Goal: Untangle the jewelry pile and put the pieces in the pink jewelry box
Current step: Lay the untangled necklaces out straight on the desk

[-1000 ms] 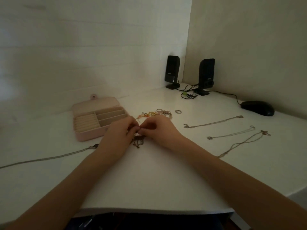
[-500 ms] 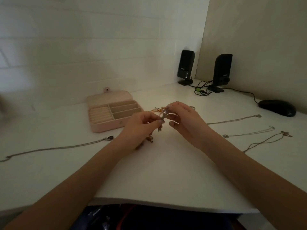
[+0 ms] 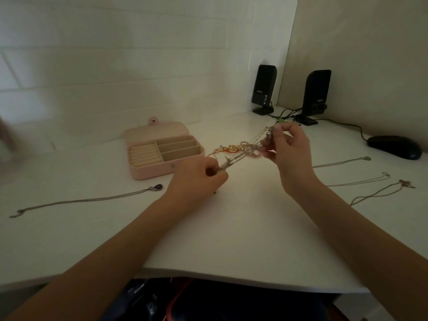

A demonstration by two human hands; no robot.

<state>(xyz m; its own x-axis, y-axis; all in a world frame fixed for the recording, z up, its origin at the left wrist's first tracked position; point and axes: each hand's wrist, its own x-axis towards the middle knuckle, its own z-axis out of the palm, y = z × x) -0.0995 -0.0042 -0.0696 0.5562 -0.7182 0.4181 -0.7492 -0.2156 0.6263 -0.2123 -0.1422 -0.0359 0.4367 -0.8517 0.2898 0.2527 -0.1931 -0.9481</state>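
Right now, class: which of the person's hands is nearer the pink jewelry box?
Left. The left hand sits just right of the pink jewelry box; the right hand is farther right, raised.

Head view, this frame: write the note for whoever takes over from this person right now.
Left hand: pinches the low end of the tangled chains.
Right hand: pinches the high end, so the tangle is stretched taut above the desk.
Pink jewelry box: open, left of the hands; no jewelry visible in its compartments.
Done: one pendant necklace laid out straight on the left, three chains on the right.
Left: finish separating the held tangle, sort the small jewelry pile behind it, then put every piece in the box.
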